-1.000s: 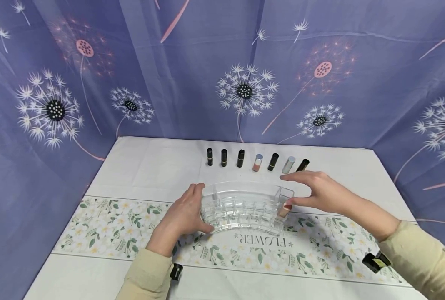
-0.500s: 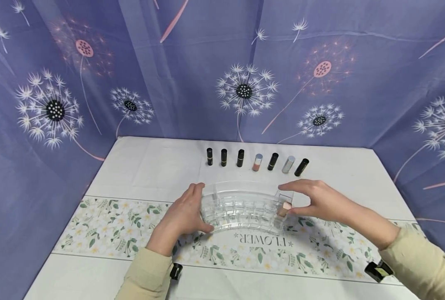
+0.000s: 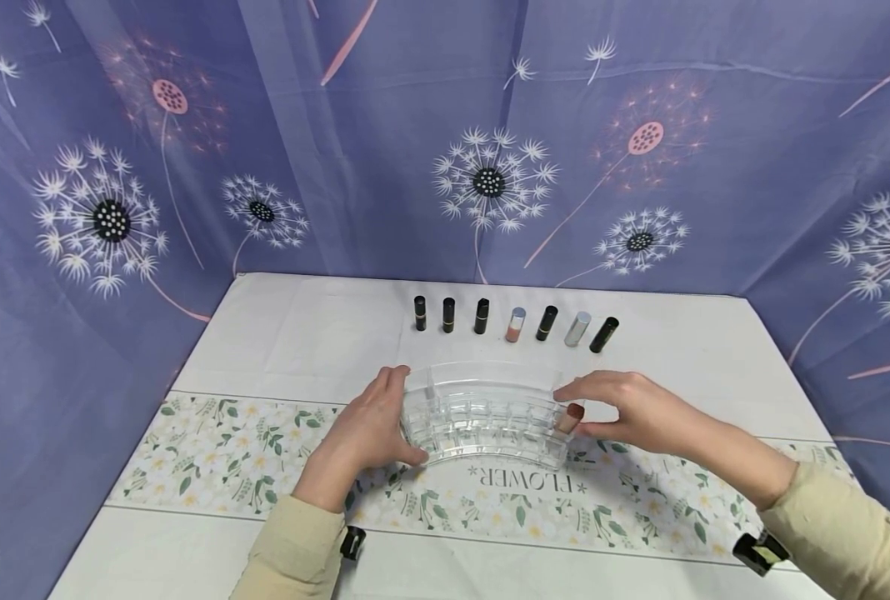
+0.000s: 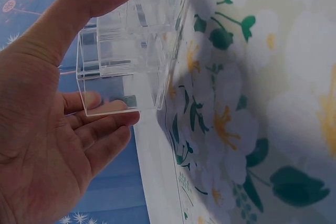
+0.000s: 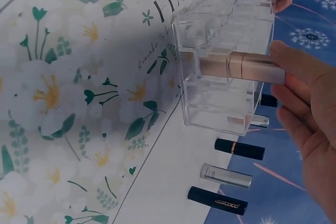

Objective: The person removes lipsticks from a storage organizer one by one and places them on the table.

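Observation:
A clear curved lipstick organizer (image 3: 482,417), with rows of small compartments, stands mid-table. My left hand (image 3: 370,425) grips its left end, thumb along the front side and fingers behind. One lipstick (image 5: 244,66), with a shiny metallic cap, stands in a compartment at the right end; its lower part shows through the clear wall. Around its top, my right hand (image 3: 625,408) has the thumb right at the cap, while the index finger reaches past it to the organizer's back side with a gap in the head view.
Behind the organizer several lipsticks stand in a row: black ones (image 3: 448,315), a pink one with a silver cap (image 3: 516,325) and a silver one (image 3: 577,329). Under the organizer runs a floral band (image 3: 242,458) on the white tablecloth. A purple dandelion-print curtain (image 3: 385,167) encloses the table.
My right hand has moved toward me and lower over the lipstick, and its thumb and index finger have come closer together. The left hand and organizer have stayed put.

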`<state>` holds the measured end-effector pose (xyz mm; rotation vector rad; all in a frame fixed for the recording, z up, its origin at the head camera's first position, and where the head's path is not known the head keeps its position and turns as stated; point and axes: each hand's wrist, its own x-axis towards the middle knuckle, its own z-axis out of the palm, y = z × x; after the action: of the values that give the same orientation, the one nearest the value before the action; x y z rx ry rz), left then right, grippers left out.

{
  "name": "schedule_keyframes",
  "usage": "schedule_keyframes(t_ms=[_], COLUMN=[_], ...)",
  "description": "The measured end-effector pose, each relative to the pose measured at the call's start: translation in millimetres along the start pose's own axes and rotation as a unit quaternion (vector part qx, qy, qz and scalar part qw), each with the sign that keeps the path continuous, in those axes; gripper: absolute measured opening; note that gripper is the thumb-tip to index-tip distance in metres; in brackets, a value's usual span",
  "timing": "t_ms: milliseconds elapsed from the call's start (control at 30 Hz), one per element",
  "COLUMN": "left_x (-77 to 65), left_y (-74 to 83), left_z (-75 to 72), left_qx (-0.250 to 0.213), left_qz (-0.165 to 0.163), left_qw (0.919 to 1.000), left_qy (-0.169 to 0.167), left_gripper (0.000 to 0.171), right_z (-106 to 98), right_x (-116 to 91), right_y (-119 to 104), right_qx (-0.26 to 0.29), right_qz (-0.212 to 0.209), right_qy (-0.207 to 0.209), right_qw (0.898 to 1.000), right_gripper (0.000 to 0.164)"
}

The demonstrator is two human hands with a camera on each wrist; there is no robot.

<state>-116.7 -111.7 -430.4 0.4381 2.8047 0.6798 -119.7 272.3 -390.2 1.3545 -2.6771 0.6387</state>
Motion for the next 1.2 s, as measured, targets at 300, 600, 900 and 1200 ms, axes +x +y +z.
schedule_keyframes(t_ms=[300,600,900,1200], left_x=[1.5,2.0,1.1,-0.1], left_y=[-0.3,0.0,-0.1,0.1], left_z=[1.5,1.3,1.4,0.6], left_qx=[-0.002,-0.001,0.002,-0.002], left_qz=[0.0,0.001,-0.001,-0.003], left_qw=[1.0,1.0,1.0,1.0], left_qy=[0.003,0.003,0.001,-0.001], left_gripper=[0.127,0.127,0.127,0.127], right_z=[5,12,11,-1], right_x=[-4,-7,-7,-3], right_y=[2,4,3,-1], right_qx=[0.022,0.021,0.019,0.017], right_qz=[0.002,-0.006,0.0,-0.013], right_qy=[0.018,0.048,0.046,0.056], right_qw=[1.0,0.999,0.999,0.998], right_gripper=[0.05,0.045,0.042,0.044])
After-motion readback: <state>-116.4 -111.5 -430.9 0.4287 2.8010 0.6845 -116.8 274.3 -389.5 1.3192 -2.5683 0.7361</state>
